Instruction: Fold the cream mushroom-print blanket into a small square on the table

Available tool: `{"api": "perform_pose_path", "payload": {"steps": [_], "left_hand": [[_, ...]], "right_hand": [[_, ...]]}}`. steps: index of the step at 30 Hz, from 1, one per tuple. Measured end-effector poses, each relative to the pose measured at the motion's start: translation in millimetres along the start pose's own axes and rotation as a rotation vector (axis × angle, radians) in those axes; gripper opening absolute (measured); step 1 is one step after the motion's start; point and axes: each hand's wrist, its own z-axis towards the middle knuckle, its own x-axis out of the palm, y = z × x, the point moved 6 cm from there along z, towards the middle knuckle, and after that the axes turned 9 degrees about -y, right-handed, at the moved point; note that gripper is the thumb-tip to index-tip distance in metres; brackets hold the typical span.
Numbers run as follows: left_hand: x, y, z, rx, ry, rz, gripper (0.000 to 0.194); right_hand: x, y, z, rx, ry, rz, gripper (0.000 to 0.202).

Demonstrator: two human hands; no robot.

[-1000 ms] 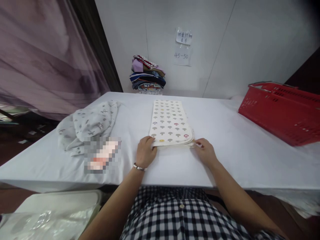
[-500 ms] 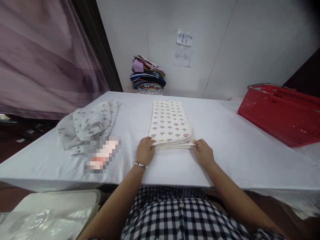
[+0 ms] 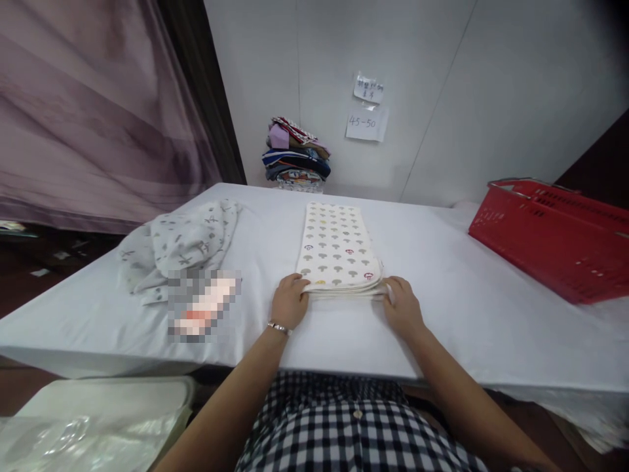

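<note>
A folded white cloth (image 3: 337,246) printed with grey mushrooms and a few red and yellow ones lies flat on the table, its layers stacked at the near edge. My left hand (image 3: 291,300) pinches its near left corner, thumb and fingers closed on the fabric. At the near right corner, my right hand (image 3: 401,307) grips the lower layers. Both thumbs are partly hidden by the cloth and fingers. Left of my hands lies a crumpled white cloth (image 3: 179,239) with grey prints, and beside it a pixelated, unreadable item (image 3: 206,307).
The table (image 3: 442,328) has a white cover. On the right stands a red plastic basket (image 3: 550,242); at the back, a stack of folded fabrics (image 3: 297,157). A paper sign (image 3: 367,124) hangs on the wall. A plastic-covered white container (image 3: 108,406) sits below the table at left.
The camera view has shifted slightly. At the near right corner, the cloth's edges look more closely aligned under my right hand. Both hands keep their holds.
</note>
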Motion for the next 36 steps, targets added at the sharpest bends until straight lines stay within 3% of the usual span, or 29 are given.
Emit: {"api": "perform_pose_path", "payload": {"steps": [3,8,13,19,23,27,30,34,36], "left_hand": [[0.2,-1,0,0.004,-0.014,-0.011,0.029],[-0.5,-2,2,0.009,-0.011,-0.011,0.026],[-4.6,-5,3,-0.008,-0.003,0.069,0.033],[-1.9,-2,-1,-0.106,0.069,0.054,0.034],[-5.9,-4,-3,-0.084,0.062,-0.009,0.034],[-13.6,-12,-5,-0.005,0.026,-0.04,0.04],[-15.7,-18,-4,0.069,0.029,-0.098,0.033],[-12.9,-13,1,0.062,0.059,-0.155,0.016],[-8.6,-8,4,0.031,0.094,-0.189,0.018]], "right_hand": [[-2,12,11,-0.138,-0.032,0.054,0.044],[13,15,26,-0.301,0.145,0.047,0.034],[22,3,23,-0.266,0.181,-0.058,0.021],[25,2,16,-0.278,0.238,-0.066,0.021],[21,5,16,-0.276,0.259,-0.043,0.025],[17,21,15,-0.337,0.221,0.018,0.033],[20,43,16,-0.41,0.232,0.079,0.037],[32,65,21,-0.43,0.262,0.157,0.029],[40,68,23,-0.4,0.276,0.191,0.025]]}}
